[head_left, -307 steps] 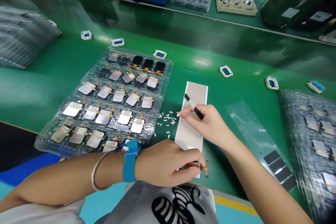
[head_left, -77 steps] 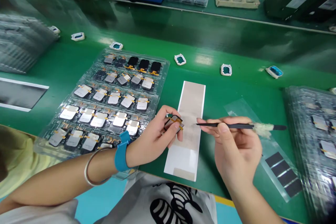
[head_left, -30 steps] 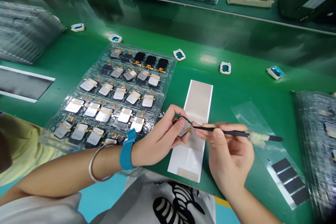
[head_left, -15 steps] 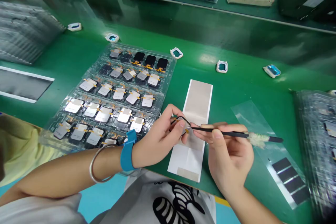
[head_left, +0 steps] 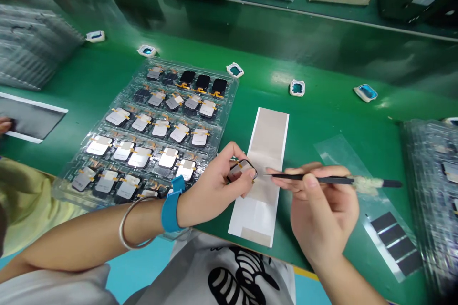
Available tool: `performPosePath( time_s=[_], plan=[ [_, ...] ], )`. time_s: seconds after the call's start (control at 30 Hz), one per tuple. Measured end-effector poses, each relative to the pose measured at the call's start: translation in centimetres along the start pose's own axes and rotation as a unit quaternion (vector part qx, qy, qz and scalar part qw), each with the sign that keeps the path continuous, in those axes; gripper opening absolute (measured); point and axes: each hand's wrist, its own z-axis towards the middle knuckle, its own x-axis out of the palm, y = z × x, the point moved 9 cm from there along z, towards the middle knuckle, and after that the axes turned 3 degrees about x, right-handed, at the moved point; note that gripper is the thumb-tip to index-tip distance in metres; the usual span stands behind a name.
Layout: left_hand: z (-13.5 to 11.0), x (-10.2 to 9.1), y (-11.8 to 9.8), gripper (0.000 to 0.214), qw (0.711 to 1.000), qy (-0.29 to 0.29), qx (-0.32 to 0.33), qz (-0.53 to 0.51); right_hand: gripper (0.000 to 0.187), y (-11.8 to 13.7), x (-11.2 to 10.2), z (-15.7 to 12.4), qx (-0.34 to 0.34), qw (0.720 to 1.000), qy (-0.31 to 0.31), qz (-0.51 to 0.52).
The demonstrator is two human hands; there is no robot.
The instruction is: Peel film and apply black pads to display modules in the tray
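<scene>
Between its thumb and fingers, my left hand (head_left: 218, 188) grips a small display module (head_left: 240, 169) with a dark rim and a greyish back, partly covered by the fingers. My right hand (head_left: 322, 209) is closed on black tweezers (head_left: 332, 180), their tip pointing left and a little apart from the module. Under both lies a white backing sheet (head_left: 246, 228) with beige-grey film on it. Left of my hand, a clear plastic tray (head_left: 229, 100) carries rows of similar modules, mostly silver side up and a few black side up.
Several white frames (head_left: 297, 88) with blue film line the bench's back. Stacked clear trays (head_left: 39, 47) stand at left, more trays (head_left: 434, 190) at right. A clear sheet with black pieces (head_left: 393, 245) lies right. Another person's hand (head_left: 4, 125) touches a dark sheet (head_left: 32, 116).
My right hand and the tweezers have drawn back to the right, off the module. My left hand still holds the module, its back now more exposed. Another person's hand has appeared at far left.
</scene>
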Motion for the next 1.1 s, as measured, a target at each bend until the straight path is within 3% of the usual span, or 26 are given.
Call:
performPosePath(
  time_s=[0.17,0.47,0.57,0.67,0.73,0.77,0.83,0.9,0.93,0.97,1.0,1.1],
  plan=[
    [0.0,0.3,-0.3,0.021,0.999,0.017,0.011,0.034,0.008,1.4,-1.3,0.9,-0.033,0.997,-0.061,-0.018],
    [0.2,1.0,-0.5,0.020,0.997,0.070,-0.015,0.017,0.012,0.4,-1.5,1.1,-0.002,0.998,-0.065,-0.004],
    [-0.6,1.5,-1.7,0.016,0.990,0.094,0.032,0.103,0.014,0.2,-1.8,1.3,0.004,0.997,-0.071,0.001],
    [-2.3,2.2,-3.8,0.009,0.963,0.127,0.080,0.224,0.019,0.0,-2.3,1.4,0.007,0.997,-0.081,0.001],
    [-2.8,1.4,-5.3,0.009,0.943,0.123,0.085,0.296,0.021,-0.2,-2.5,1.4,0.013,0.997,-0.082,0.003],
    [-2.5,0.2,-6.3,0.012,0.935,0.100,0.086,0.329,0.021,-0.2,-2.6,1.3,0.016,0.997,-0.082,0.004],
    [-1.1,-4.0,-8.7,0.014,0.913,0.002,0.101,0.395,0.021,-0.2,-2.6,1.3,0.016,0.997,-0.079,0.007],
    [0.9,-9.7,-11.6,0.013,0.857,-0.134,0.152,0.474,0.020,-0.1,-2.5,1.2,0.013,0.997,-0.073,0.009],
    [2.0,-13.3,-12.1,0.012,0.836,-0.207,0.129,0.491,0.020,0.0,-2.4,1.2,0.012,0.997,-0.070,0.010],
    [2.9,-17.1,-12.2,0.014,0.824,-0.283,0.089,0.483,0.019,0.0,-2.3,1.2,0.013,0.998,-0.067,0.009],
    [4.0,-20.1,-11.8,0.018,0.817,-0.313,0.060,0.481,0.019,0.0,-2.3,1.2,0.014,0.998,-0.066,0.007],
    [5.9,-26.8,-10.5,0.028,0.801,-0.355,0.002,0.483,0.020,-0.2,-2.6,1.3,0.018,0.997,-0.072,0.004]
  ],
)
